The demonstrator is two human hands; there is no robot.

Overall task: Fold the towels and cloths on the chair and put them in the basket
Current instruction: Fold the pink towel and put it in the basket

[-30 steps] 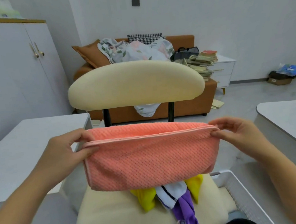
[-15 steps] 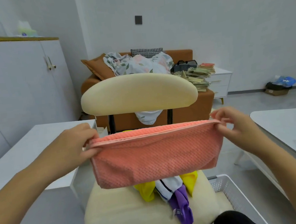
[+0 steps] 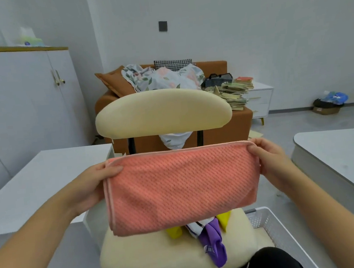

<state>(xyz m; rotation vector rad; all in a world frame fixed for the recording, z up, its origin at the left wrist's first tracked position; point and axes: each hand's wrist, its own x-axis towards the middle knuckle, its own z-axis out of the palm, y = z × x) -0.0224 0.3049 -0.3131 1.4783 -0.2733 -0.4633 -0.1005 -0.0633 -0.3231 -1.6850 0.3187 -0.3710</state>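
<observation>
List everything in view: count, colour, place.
Salmon waffle-weave towel: one, salmon, folded, held above the seat.
Cream padded chair: one, cream, centre.
Yellow cloth: two parts show, yellow, on seat.
Purple cloth: one, purple, on seat, front.
White striped cloth: one, white, between those.
White mesh basket: one, white, floor, right of chair.
White tables: two, white, either side.
Orange sofa: one, orange, behind chair.
Left hand: one, grips towel's left end.
Right hand: one, grips towel's right end.
</observation>
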